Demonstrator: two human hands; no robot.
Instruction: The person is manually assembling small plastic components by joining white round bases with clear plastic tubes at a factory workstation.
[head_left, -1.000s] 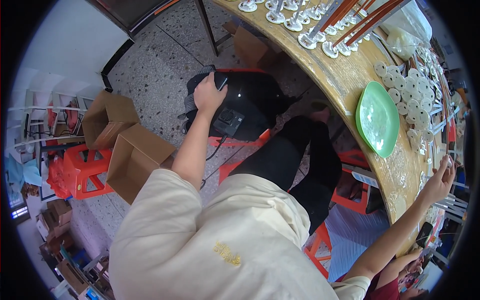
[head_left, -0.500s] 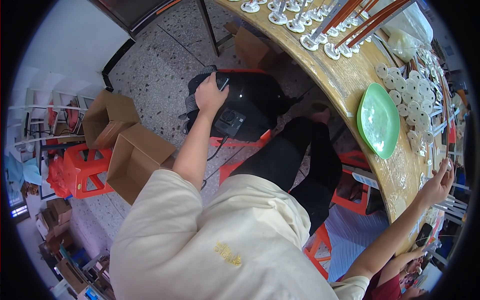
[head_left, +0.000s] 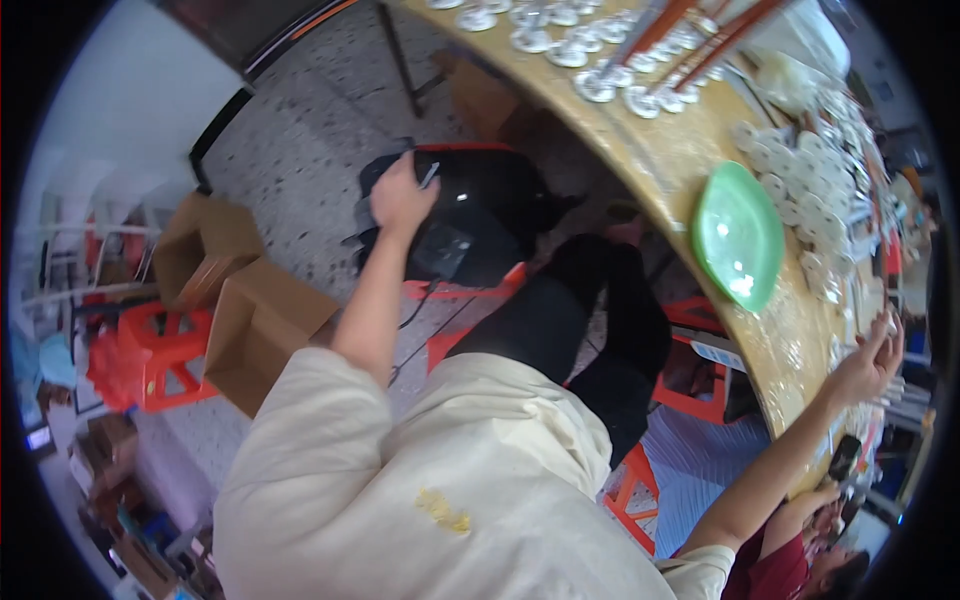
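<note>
My left hand [head_left: 402, 200] is over a black bag [head_left: 487, 185] on a red stool. Its fingers close round a slim dark object with a shiny edge [head_left: 430, 176], whose kind I cannot make out. Beside that wrist, a dark boxy device [head_left: 440, 248] with a cable rests on the bag. At the far right, my right hand [head_left: 868, 368] is raised by the table edge, thumb and fingers pinched together. Something small and pale seems to show at the fingertips, too blurred to name. Nearest to it are white strips and round white discs [head_left: 800, 185] piled on the table.
A green plate [head_left: 738, 238] lies on the curving wooden table [head_left: 680, 165]. Upright rods on round white bases [head_left: 597, 85] stand at its far end. Open cardboard boxes [head_left: 265, 330] and a red stool [head_left: 165, 350] are at left. A person in a red sleeve [head_left: 775, 570] sits at lower right.
The whole view has shifted slightly and blurred, so things sit a little further left. Both hands keep nearly the same pose and place.
</note>
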